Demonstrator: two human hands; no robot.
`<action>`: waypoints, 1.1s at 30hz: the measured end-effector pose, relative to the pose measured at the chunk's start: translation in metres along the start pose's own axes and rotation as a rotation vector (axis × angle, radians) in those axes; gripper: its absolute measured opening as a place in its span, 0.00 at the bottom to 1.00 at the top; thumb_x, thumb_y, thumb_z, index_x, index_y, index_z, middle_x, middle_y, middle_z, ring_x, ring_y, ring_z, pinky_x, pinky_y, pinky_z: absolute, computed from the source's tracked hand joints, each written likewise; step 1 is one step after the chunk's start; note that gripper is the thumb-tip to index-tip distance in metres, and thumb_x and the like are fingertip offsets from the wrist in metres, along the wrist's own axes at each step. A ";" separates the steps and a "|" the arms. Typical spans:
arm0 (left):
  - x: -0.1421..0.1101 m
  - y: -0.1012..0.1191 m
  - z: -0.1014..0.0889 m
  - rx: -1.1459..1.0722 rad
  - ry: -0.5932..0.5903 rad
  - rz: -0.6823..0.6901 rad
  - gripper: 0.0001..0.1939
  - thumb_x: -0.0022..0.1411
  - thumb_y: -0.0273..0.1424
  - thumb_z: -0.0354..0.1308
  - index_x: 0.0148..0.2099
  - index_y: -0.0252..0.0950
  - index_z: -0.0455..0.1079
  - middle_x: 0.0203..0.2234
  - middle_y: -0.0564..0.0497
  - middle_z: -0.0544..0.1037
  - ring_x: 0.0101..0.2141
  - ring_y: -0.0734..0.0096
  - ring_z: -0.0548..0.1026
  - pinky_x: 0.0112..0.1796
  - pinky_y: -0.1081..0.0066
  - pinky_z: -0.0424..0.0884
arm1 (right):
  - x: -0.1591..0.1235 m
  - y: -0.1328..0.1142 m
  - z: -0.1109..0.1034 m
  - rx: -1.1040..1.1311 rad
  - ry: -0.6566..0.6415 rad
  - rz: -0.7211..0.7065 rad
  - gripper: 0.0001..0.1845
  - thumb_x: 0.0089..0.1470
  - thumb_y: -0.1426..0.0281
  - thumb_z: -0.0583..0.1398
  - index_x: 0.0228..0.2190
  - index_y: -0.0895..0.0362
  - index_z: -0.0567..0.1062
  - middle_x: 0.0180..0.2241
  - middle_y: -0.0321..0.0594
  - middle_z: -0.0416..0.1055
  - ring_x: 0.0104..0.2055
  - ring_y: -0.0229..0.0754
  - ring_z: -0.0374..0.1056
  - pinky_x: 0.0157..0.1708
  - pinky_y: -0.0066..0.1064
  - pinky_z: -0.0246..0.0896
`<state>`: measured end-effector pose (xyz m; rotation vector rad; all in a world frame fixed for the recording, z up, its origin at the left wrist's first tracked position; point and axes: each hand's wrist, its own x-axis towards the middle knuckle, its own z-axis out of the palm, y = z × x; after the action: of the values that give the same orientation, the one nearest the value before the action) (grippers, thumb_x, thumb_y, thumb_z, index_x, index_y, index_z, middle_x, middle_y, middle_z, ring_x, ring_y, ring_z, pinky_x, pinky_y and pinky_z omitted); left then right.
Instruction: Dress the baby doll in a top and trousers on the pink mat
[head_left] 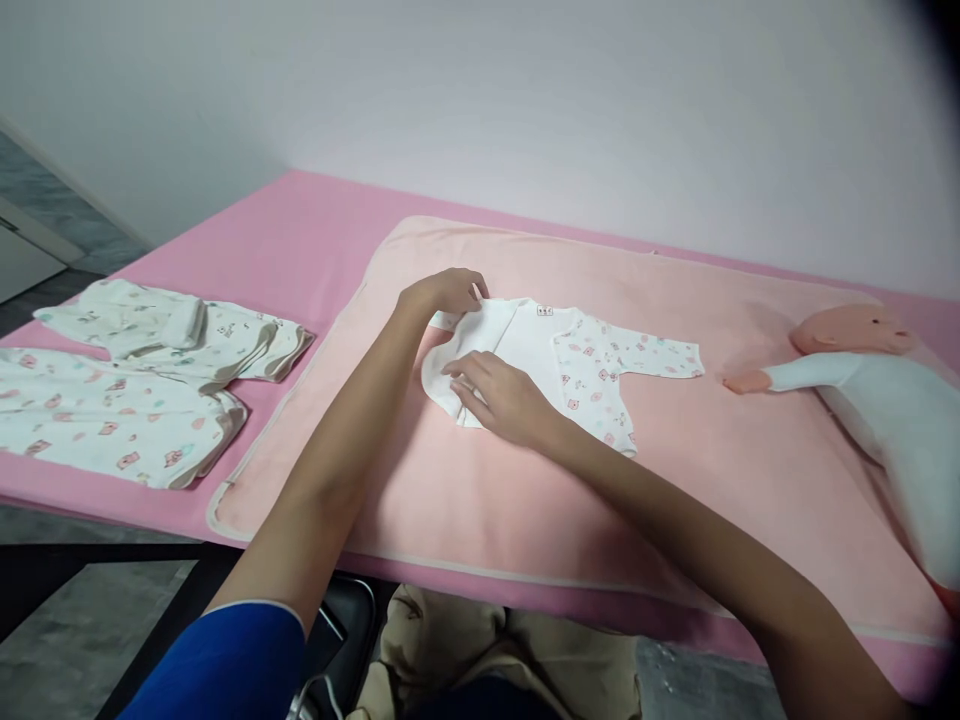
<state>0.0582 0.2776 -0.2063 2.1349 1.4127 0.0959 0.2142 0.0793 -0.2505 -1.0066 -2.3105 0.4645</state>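
Observation:
A white baby shirt point(531, 345) with small pink bear prints lies spread on a peach pad point(450, 480). Its left front flap is turned back, showing plain white lining, and the right sleeve stretches out flat. My left hand point(450, 292) is at the shirt's upper left shoulder, fingers bent down and closed on the cloth edge. Part of the left sleeve shows beneath that wrist. Over the lower part of the turned-back flap rests my right hand point(502, 398), its fingers extended and thumb apart, touching the fabric.
A baby doll point(900, 420) in white clothing lies at the right end of the pad. Folded printed baby clothes point(112, 420) and a small white rolled cloth point(182, 322) sit on the pink table point(300, 215) at left. A wall rises behind.

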 end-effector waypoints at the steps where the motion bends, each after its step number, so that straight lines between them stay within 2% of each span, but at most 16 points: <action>1: 0.001 -0.001 0.001 0.027 0.014 -0.002 0.23 0.57 0.28 0.67 0.56 0.43 0.78 0.53 0.47 0.84 0.48 0.58 0.82 0.48 0.65 0.76 | -0.007 0.004 0.004 -0.020 -0.010 -0.031 0.18 0.79 0.66 0.50 0.58 0.55 0.74 0.56 0.47 0.77 0.57 0.47 0.72 0.56 0.41 0.68; 4: 0.004 0.002 0.007 0.092 0.099 -0.032 0.21 0.59 0.29 0.66 0.56 0.42 0.79 0.52 0.46 0.84 0.52 0.55 0.81 0.54 0.61 0.74 | -0.026 0.014 0.013 -0.049 -0.039 -0.083 0.21 0.77 0.70 0.50 0.63 0.54 0.74 0.62 0.47 0.74 0.64 0.47 0.69 0.64 0.45 0.68; 8: 0.006 0.010 0.022 0.177 0.264 -0.060 0.18 0.63 0.30 0.65 0.55 0.39 0.78 0.52 0.42 0.82 0.58 0.48 0.76 0.63 0.52 0.68 | -0.032 0.021 0.018 -0.065 -0.077 -0.153 0.24 0.75 0.74 0.51 0.64 0.49 0.77 0.67 0.45 0.71 0.71 0.47 0.65 0.70 0.51 0.65; 10: 0.000 0.012 0.034 0.202 0.379 -0.008 0.17 0.66 0.31 0.64 0.57 0.37 0.76 0.56 0.39 0.79 0.63 0.44 0.71 0.66 0.47 0.63 | -0.033 0.020 0.020 -0.070 -0.088 -0.175 0.26 0.74 0.75 0.51 0.64 0.48 0.76 0.69 0.45 0.69 0.72 0.48 0.63 0.71 0.53 0.63; 12: -0.018 0.012 0.047 0.199 0.441 0.086 0.19 0.69 0.33 0.63 0.60 0.35 0.74 0.60 0.38 0.75 0.66 0.42 0.67 0.67 0.43 0.59 | -0.036 0.015 0.019 -0.072 -0.098 -0.177 0.26 0.74 0.75 0.52 0.67 0.49 0.74 0.70 0.46 0.68 0.73 0.50 0.62 0.71 0.55 0.62; 14: -0.047 0.014 0.058 0.174 0.428 0.177 0.19 0.72 0.35 0.60 0.62 0.35 0.72 0.61 0.39 0.73 0.66 0.42 0.66 0.67 0.43 0.59 | -0.043 0.007 0.012 -0.077 -0.111 -0.157 0.27 0.74 0.73 0.53 0.70 0.50 0.70 0.71 0.48 0.66 0.73 0.52 0.61 0.71 0.55 0.61; 17: -0.106 0.016 0.070 0.140 0.356 0.274 0.19 0.74 0.39 0.56 0.61 0.38 0.73 0.60 0.41 0.73 0.63 0.45 0.69 0.65 0.47 0.62 | -0.064 -0.009 -0.014 -0.121 -0.120 -0.092 0.28 0.74 0.70 0.56 0.71 0.53 0.66 0.70 0.50 0.66 0.70 0.56 0.63 0.67 0.54 0.64; 20: -0.159 0.009 0.081 0.134 0.200 0.426 0.17 0.75 0.43 0.55 0.59 0.44 0.74 0.58 0.43 0.76 0.58 0.52 0.73 0.62 0.56 0.65 | -0.097 -0.018 -0.048 -0.212 -0.080 0.024 0.24 0.72 0.67 0.59 0.66 0.54 0.71 0.63 0.52 0.71 0.63 0.59 0.68 0.61 0.53 0.67; 22: -0.182 0.000 0.087 0.184 0.096 0.562 0.16 0.76 0.44 0.54 0.58 0.45 0.74 0.57 0.44 0.78 0.56 0.55 0.75 0.60 0.59 0.65 | -0.124 -0.015 -0.067 -0.285 -0.018 0.141 0.20 0.71 0.65 0.60 0.60 0.53 0.74 0.57 0.53 0.74 0.57 0.59 0.71 0.56 0.52 0.68; 24: -0.194 -0.010 0.090 0.266 0.071 0.617 0.14 0.78 0.43 0.53 0.57 0.45 0.74 0.56 0.45 0.80 0.54 0.56 0.75 0.58 0.58 0.64 | -0.153 -0.007 -0.078 -0.350 0.014 0.247 0.18 0.70 0.61 0.61 0.56 0.53 0.75 0.52 0.53 0.76 0.51 0.60 0.72 0.51 0.52 0.68; 28: -0.197 -0.020 0.084 0.424 0.097 0.554 0.10 0.76 0.37 0.51 0.50 0.45 0.73 0.48 0.46 0.82 0.49 0.56 0.74 0.55 0.57 0.62 | -0.194 0.009 -0.082 -0.375 -0.013 0.319 0.18 0.68 0.57 0.61 0.53 0.54 0.74 0.49 0.52 0.76 0.49 0.59 0.73 0.49 0.50 0.69; 30: -0.194 -0.017 0.079 0.442 0.062 0.557 0.08 0.72 0.37 0.54 0.45 0.45 0.74 0.43 0.46 0.82 0.46 0.57 0.74 0.55 0.56 0.62 | -0.198 0.010 -0.080 -0.357 -0.014 0.332 0.17 0.69 0.59 0.61 0.53 0.54 0.74 0.50 0.51 0.76 0.51 0.57 0.74 0.49 0.47 0.69; 33: -0.188 0.000 0.076 0.349 0.031 0.541 0.06 0.65 0.38 0.60 0.36 0.43 0.74 0.37 0.44 0.80 0.46 0.54 0.74 0.56 0.55 0.62 | -0.188 0.007 -0.078 -0.379 -0.015 0.324 0.14 0.70 0.59 0.60 0.51 0.54 0.74 0.47 0.50 0.77 0.48 0.55 0.74 0.47 0.45 0.66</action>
<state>0.0029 0.0834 -0.2233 2.7712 0.8765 0.0928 0.3711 -0.0503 -0.2614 -1.5768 -2.3038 0.1549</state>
